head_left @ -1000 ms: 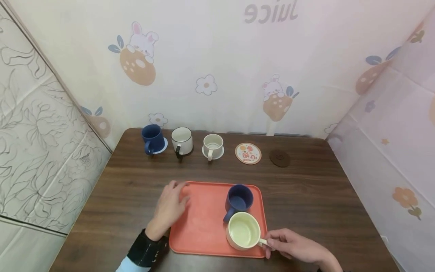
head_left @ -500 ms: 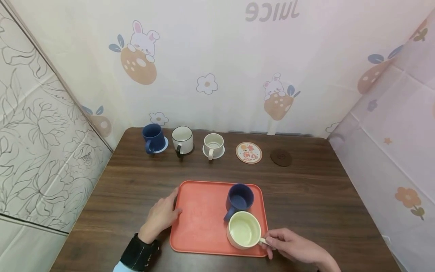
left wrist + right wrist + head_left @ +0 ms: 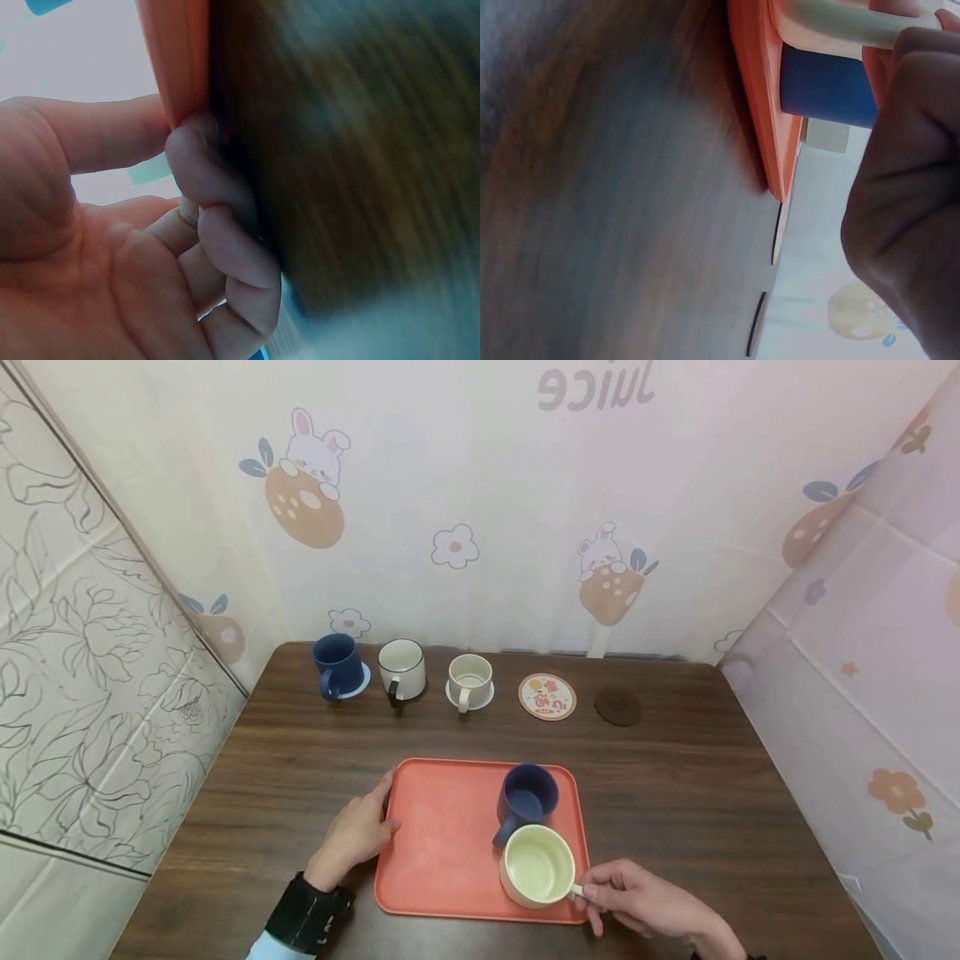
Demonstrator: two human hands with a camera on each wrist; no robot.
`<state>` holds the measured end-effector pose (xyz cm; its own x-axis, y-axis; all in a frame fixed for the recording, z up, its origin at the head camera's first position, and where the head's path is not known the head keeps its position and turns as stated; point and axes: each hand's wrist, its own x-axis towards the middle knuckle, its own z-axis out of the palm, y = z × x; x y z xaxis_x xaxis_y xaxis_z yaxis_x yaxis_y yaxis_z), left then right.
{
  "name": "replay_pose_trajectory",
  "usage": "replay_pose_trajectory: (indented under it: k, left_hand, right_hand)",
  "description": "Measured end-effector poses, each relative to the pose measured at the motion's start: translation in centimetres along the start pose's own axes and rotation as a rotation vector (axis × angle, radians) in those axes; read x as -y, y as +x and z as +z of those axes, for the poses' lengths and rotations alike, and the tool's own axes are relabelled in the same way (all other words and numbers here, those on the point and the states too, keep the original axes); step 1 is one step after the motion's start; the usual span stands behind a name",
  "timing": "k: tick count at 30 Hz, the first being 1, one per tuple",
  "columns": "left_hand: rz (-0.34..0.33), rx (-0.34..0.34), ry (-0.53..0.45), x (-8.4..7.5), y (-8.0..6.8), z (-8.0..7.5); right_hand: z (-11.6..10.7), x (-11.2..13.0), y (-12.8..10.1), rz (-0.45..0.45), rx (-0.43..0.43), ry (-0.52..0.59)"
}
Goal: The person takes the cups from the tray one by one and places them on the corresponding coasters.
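An orange tray (image 3: pixel 442 860) lies on the dark wooden table (image 3: pixel 675 793) close in front of me. On its right side stand a dark blue mug (image 3: pixel 528 795) and, nearer to me, a cream mug (image 3: pixel 537 875). My left hand (image 3: pixel 381 814) grips the tray's left edge; the left wrist view shows the fingers (image 3: pixel 217 195) curled against the tray rim (image 3: pixel 176 60). My right hand (image 3: pixel 588 893) pinches the cream mug's handle at the tray's front right corner. The right wrist view shows the tray edge (image 3: pixel 761 97), the blue mug (image 3: pixel 825 86) and the cream mug (image 3: pixel 840 22).
Along the table's far edge stand a blue mug on a coaster (image 3: pixel 337 665), a white mug with a black handle (image 3: pixel 401 670) and a cream cup on a saucer (image 3: pixel 470 681). Beside them lie a printed coaster (image 3: pixel 547 697) and a brown coaster (image 3: pixel 618 706). Patterned curtains wall in the table.
My left hand slid off the tray's far left corner to its left edge and took hold there. The right hand stayed on the cream mug's handle.
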<state>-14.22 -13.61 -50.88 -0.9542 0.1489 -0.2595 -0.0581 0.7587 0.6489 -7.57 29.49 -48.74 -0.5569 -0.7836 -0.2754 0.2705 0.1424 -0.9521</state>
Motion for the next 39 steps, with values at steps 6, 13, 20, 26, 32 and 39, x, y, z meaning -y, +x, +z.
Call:
replay_pose_trajectory:
  k: [6, 13, 20, 26, 32, 39]
  left_hand:
    - [-0.005, 0.007, -0.017, 0.1, 0.0, 0.0]
    - [-0.007, 0.020, -0.039, 0.2, 0.1, 0.0]
    - [-0.015, 0.021, -0.028, 0.4, 0.2, 0.0]
    - [-0.026, 0.025, -0.041, 0.4, 0.4, 0.1]
    - [-0.036, 0.027, -0.051, 0.3, 0.5, 0.0]
    - [-0.033, 0.030, -0.064, 0.3, 0.3, -0.1]
  right_hand:
    - [0.1, -0.4, 0.0, -0.011, 0.006, 0.054]
    - [0.3, -1.2, -0.1, -0.072, 0.026, 0.143]
    - [0.5, -1.8, -0.2, -0.122, 0.028, 0.166]
    - [0.9, -1.4, -0.7, -0.088, 0.018, 0.207]
    - [1.1, -0.4, -1.1, -0.098, 0.024, 0.239]
    - [1.4, 0.8, -1.6, -0.108, 0.008, 0.213]
